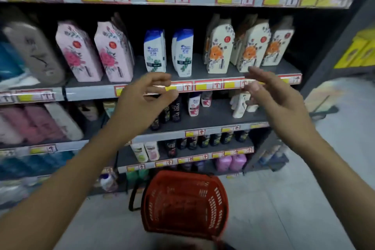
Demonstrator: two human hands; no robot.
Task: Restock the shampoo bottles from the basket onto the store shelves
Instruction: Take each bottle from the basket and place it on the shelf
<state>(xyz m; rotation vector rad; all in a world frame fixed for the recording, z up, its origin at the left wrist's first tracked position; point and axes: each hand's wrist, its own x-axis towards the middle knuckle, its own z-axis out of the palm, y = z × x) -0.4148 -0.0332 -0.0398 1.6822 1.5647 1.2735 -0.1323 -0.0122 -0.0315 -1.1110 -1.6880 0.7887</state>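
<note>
Two white shampoo bottles with blue caps stand upright in the middle of the second shelf. My left hand hovers just below and in front of them, fingers curled but apart, holding nothing. My right hand is raised to the right at the shelf edge, fingers spread, empty. A red basket sits on the floor below my arms; its inside looks bare, with no bottle visible.
Pink floral packs stand left of the bottles, cream orange-flower packs right. Lower shelves hold dark bottles and small white ones. A grey shelf post and tiled floor lie at right.
</note>
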